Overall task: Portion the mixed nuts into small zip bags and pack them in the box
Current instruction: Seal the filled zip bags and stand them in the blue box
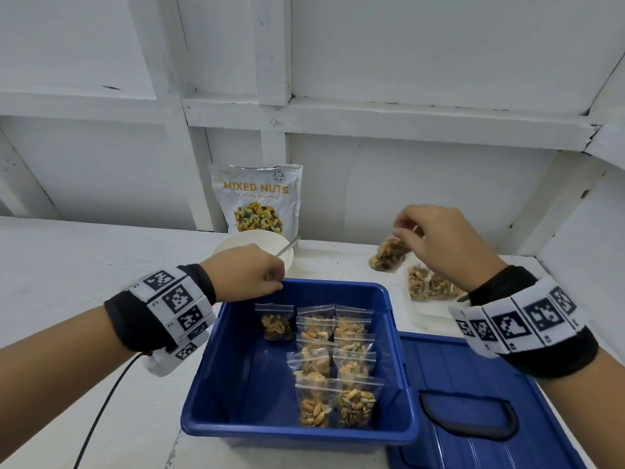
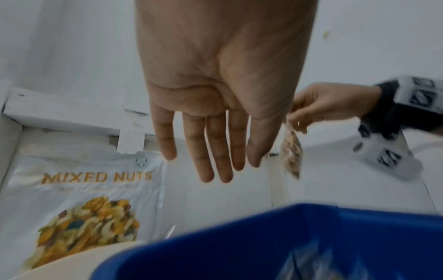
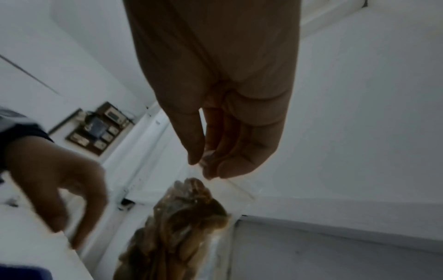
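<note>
- Filled zip bag (image 1: pixel 389 253): pinched at its top by right hand (image 1: pixel 436 240), lifted above the counter (image 1: pixel 84 265), far right of blue box (image 1: pixel 236 384).
- Left hand (image 1: pixel 250 269): fingers relaxed, holding nothing, over the box's far-left rim.
- Step judged: packing. Next: carry the bag leftward and set it beside the packed bags (image 1: pixel 329 360).

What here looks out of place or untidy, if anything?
Nothing is spilled or damaged. In the blue box, one zip bag stands alone left of two neat overlapping rows. The right hand pinches another filled bag outside it.
</note>
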`<control>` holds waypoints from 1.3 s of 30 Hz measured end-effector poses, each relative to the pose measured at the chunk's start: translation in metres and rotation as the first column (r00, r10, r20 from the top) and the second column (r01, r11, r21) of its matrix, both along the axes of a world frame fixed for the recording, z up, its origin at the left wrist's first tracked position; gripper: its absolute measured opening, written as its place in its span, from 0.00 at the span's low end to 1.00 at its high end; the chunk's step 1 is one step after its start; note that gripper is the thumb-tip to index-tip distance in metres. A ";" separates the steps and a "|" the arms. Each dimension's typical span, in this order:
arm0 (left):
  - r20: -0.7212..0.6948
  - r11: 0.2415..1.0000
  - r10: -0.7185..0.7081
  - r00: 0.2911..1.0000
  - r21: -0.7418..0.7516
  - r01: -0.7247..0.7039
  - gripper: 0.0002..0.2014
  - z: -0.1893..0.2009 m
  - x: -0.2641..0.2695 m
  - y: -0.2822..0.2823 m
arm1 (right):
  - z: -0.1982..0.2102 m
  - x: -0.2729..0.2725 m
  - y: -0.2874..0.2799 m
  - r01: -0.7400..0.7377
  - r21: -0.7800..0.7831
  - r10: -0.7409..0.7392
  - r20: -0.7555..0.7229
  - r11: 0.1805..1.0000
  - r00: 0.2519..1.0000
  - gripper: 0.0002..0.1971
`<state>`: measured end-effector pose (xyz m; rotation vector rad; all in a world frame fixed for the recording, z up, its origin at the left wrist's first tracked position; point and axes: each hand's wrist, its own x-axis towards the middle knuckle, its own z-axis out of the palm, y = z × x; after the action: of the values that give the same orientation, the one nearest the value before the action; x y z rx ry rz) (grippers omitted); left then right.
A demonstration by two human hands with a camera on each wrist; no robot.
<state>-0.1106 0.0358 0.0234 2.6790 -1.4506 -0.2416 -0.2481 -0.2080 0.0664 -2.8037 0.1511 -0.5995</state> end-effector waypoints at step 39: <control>-0.381 0.591 -0.067 0.922 -0.759 -0.271 0.07 0.026 -0.038 0.006 | -0.012 0.011 0.072 -0.222 0.469 0.206 0.086 0.855 0.975 0.06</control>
<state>-0.1490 0.0414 0.0497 1.8128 -0.9322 -0.0452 -0.2376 -0.1357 0.0547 -2.2886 -0.0218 -0.4757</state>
